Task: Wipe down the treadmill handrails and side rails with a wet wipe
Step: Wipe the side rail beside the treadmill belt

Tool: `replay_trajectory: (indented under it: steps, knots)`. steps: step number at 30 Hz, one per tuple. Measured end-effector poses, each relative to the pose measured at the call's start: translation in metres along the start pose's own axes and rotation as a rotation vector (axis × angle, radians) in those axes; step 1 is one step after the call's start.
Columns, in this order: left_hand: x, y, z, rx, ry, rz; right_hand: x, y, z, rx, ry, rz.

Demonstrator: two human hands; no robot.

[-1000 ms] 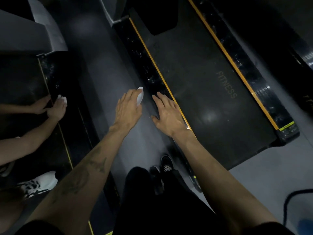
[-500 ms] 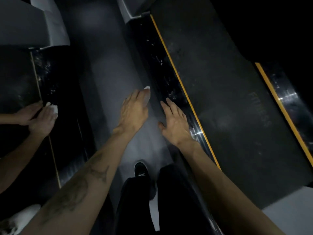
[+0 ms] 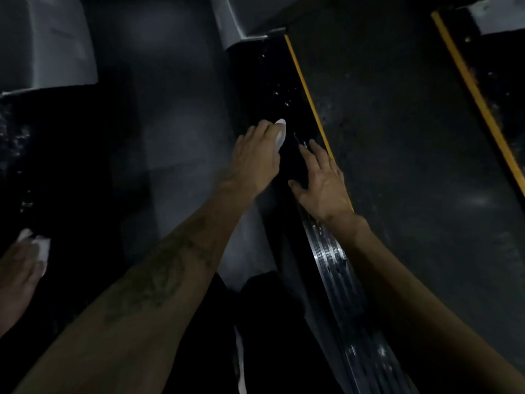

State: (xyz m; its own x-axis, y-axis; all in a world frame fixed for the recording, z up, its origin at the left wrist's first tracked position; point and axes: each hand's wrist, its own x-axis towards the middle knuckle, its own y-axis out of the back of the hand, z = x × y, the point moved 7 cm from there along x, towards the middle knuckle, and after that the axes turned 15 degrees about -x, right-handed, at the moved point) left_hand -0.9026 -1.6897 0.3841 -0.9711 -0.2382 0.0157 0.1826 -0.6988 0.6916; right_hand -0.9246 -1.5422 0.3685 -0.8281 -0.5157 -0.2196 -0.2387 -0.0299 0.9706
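Now the left hand (image 3: 255,157) holds the small white wet wipe (image 3: 280,135) under its curled fingers, a white edge showing at the fingertips, and presses it on the glossy black side rail (image 3: 272,89) of the treadmill, in the middle of the frame. Half a second ago this hand was beside the rail, over the grey floor (image 3: 176,132); it has moved to the right and onto the rail, so I judge that the wiping stroke is now really on the surface. The right hand (image 3: 324,183) holds nothing: it lies flat, fingers straight, on the same rail next to the thin yellow stripe (image 3: 308,95), as before. Compared with the earlier frame, the view has shifted toward the upper end of the rail. At the lower left, another person's hand (image 3: 20,268) holds a white wipe (image 3: 41,247).
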Motion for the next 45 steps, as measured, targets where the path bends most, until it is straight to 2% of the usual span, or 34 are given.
replay_trajectory:
  steps: [3, 7, 13, 17, 20, 22, 25, 29, 32, 36, 42, 45]
  knots:
    - [0.056, -0.017, -0.04, -0.025, -0.018, 0.009, 0.068, -0.019, 0.0, -0.025, 0.013, 0.031]
    - [0.131, -0.043, -0.091, -0.029, -0.131, 0.055, 0.157, -0.057, 0.01, -0.056, -0.008, 0.116]
    - [0.218, -0.075, -0.133, 0.074, -0.264, 0.076, 0.232, -0.097, 0.031, -0.069, -0.047, 0.208]
    - [0.258, -0.091, -0.145, 0.071, -0.275, -0.136, 0.259, -0.095, 0.033, -0.072, -0.066, 0.226]
    - [0.258, -0.079, -0.157, 0.001, -0.254, -0.187, 0.266, -0.081, 0.025, -0.045, -0.096, 0.242]
    - [0.254, -0.061, -0.166, -0.072, -0.204, -0.117, 0.267, -0.069, 0.009, -0.029, -0.073, 0.295]
    - [0.257, -0.046, -0.19, -0.161, -0.042, -0.011, 0.282, -0.063, -0.023, -0.034, 0.083, 0.313]
    - [0.258, -0.053, -0.213, -0.246, 0.045, 0.021, 0.314, -0.07, -0.046, -0.283, 0.273, 0.244]
    - [0.256, -0.06, -0.22, -0.263, 0.043, 0.038, 0.327, -0.079, -0.042, -0.399, 0.3, 0.149]
    - [0.262, -0.06, -0.228, -0.225, 0.038, 0.034, 0.339, -0.09, -0.039, -0.487, 0.361, 0.148]
    - [0.291, -0.041, -0.215, -0.005, 0.002, -0.015, 0.352, -0.092, -0.034, -0.292, 0.338, 0.11]
    - [0.293, -0.045, -0.233, -0.042, 0.029, -0.012, 0.375, -0.093, -0.038, -0.248, 0.354, 0.111]
